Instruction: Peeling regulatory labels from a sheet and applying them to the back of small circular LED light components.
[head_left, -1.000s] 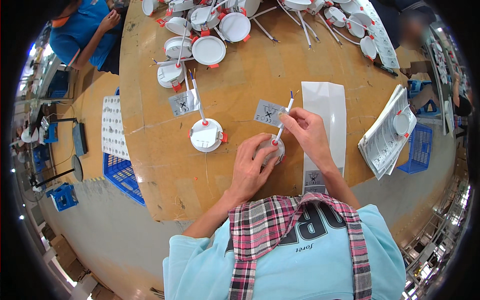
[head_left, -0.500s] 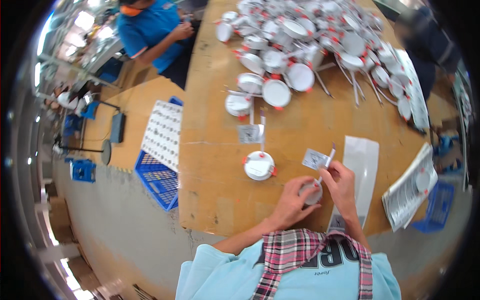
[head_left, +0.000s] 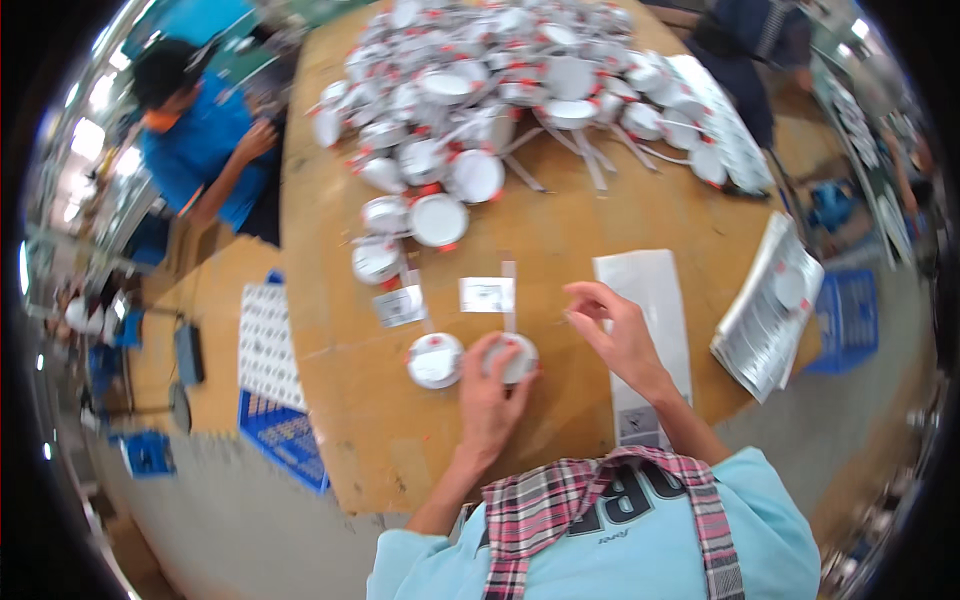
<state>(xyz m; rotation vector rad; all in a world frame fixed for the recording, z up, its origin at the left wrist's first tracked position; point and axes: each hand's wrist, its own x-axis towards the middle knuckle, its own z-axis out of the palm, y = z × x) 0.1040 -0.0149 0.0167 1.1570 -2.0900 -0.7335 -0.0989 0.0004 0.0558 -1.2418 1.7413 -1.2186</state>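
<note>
A round white downlight (head_left: 524,352) lies on the table, with my left hand (head_left: 486,398) closed around its near left side. From its far side runs a white cable (head_left: 509,320) bearing a pale printed label (head_left: 483,295). Directly to the left sits another downlight (head_left: 435,361), its cable and label (head_left: 399,306) pointing away from me. My right hand (head_left: 618,338) hovers to the right with nothing in it, thumb and forefinger apart. Below and beside it lies a long white label backing strip (head_left: 640,275), partly covered by my right forearm.
A big heap of downlights (head_left: 470,85) with red clips covers the table's far part. Stacked printed sheets (head_left: 755,320) lie at the right edge, a downlight on top. Blue crates (head_left: 845,320) flank the table. A person in blue (head_left: 205,150) works at far left.
My left hand has brought the downlight leftward, beside the other one. My right hand has let go of its cable and drawn away. The whole view has shifted too.
</note>
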